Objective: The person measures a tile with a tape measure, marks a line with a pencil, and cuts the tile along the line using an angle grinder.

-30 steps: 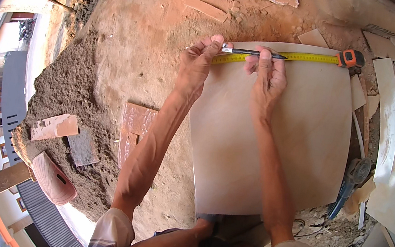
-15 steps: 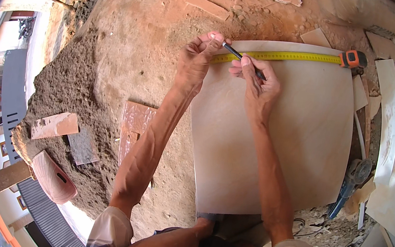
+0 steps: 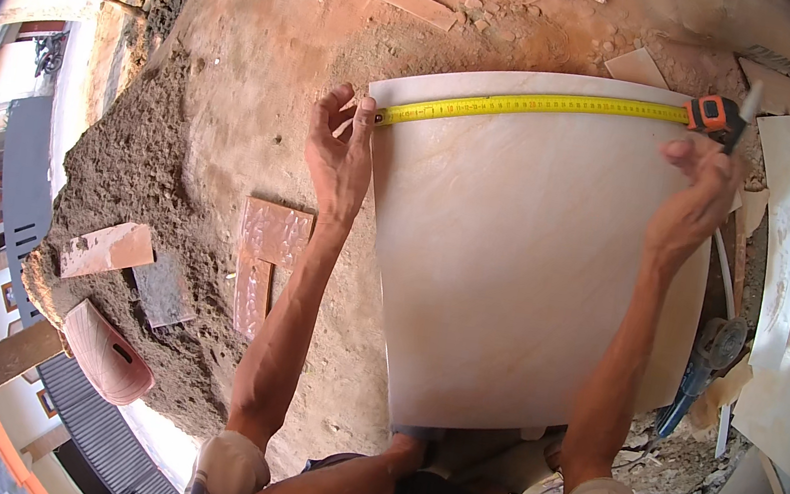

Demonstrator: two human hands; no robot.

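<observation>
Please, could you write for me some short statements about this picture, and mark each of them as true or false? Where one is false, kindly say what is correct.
1. The yellow measuring tape is stretched across the pale tile. True.
2. The left hand is at the orange and black tape case. False: it is near the tape's opposite end, at the tile's left edge.
3. The fingers of the right hand hold a marker. True.
4. The angle grinder lies on top of the tile. False: it lies to the right of it.
5. The tape case is on the right side of the picture. True.
</observation>
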